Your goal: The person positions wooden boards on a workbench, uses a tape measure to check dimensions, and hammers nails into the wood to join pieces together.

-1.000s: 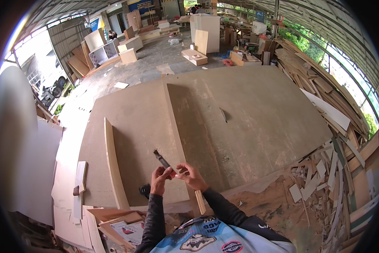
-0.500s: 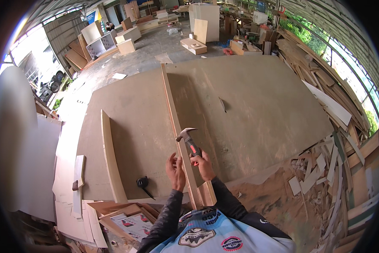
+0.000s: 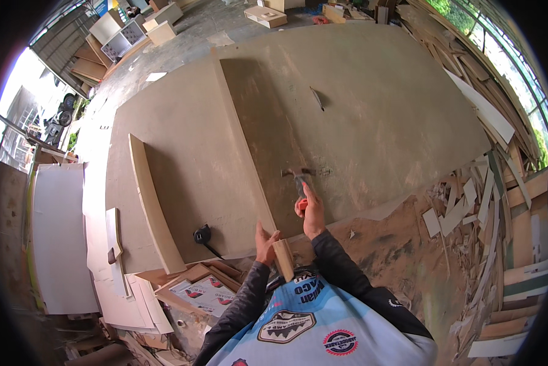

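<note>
A long, narrow wooden board (image 3: 243, 140) runs away from me across the large brown worktop (image 3: 371, 116), with a short wooden piece (image 3: 283, 259) at its near end. My left hand (image 3: 266, 245) is closed on the board near that end, with part of its grip hidden by the wood. To the right, my right hand (image 3: 311, 213) grips a claw hammer (image 3: 298, 177) by its red and black handle. The hammer's head is low over the worktop, apart from the board; whether it touches the surface I cannot tell.
A second, curved-looking board (image 3: 151, 207) stands on edge at the left, with a black tape measure (image 3: 202, 235) beside it. A thin pointed piece (image 3: 317, 99) lies farther off. Wood offcuts (image 3: 463, 207) pile up on the right, and more panels (image 3: 201, 293) lie below the near edge.
My view has tipped downward. The hammer has moved from over the board to its right, down near the worktop. My left hand has shifted to the board's near end and closed on it.
</note>
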Available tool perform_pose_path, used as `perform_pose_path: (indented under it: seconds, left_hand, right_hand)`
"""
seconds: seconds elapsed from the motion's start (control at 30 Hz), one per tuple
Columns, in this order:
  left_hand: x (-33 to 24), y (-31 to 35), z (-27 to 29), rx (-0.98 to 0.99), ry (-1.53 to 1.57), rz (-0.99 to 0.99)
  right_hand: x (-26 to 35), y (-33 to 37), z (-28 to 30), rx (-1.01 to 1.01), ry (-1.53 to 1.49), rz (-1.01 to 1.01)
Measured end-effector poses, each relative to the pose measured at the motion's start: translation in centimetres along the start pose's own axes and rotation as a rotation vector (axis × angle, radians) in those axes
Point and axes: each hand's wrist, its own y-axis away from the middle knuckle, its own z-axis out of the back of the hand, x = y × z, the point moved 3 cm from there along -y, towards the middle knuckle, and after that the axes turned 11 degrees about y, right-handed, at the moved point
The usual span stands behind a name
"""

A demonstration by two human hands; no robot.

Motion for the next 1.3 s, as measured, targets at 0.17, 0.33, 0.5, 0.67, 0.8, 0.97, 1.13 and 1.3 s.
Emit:
perform_pose_path:
  seconds: [0.17,0.33,0.5,0.67,0.8,0.97,1.13,1.3]
  left_hand:
    - [-4.9,1.1,-3.3,0.119,-0.008,-0.035]
    - [-5.5,1.3,-3.6,0.098,-0.123,-0.087]
    - [-3.7,0.7,-2.1,0.043,-0.096,-0.089]
    - [-4.0,0.3,-0.7,0.132,-0.418,-0.243]
    - [-4.5,0.4,-1.1,0.111,-0.467,-0.195]
    - [-3.9,0.1,-0.9,0.089,-0.24,-0.092]
    - [-2.3,0.2,1.3,0.057,-0.198,-0.052]
    - [1.0,-0.2,4.0,0.04,0.161,0.192]
  right_hand:
    - [-3.8,2.2,2.0,-0.044,0.007,-0.193]
    - [-4.7,3.9,2.8,-0.226,-0.065,-0.215]
    - [-4.9,5.5,1.3,-0.278,0.089,-0.158]
    - [-6.8,2.7,-0.9,0.071,0.254,-0.034]
    - [-5.3,3.1,0.0,-0.201,0.002,-0.139]
    - [-7.8,2.9,-0.7,-0.057,0.32,0.054]
    - [-5.8,2.9,0.0,-0.073,0.046,-0.167]
    - [-7.8,3.9,-1.7,-0.246,0.18,0.068]
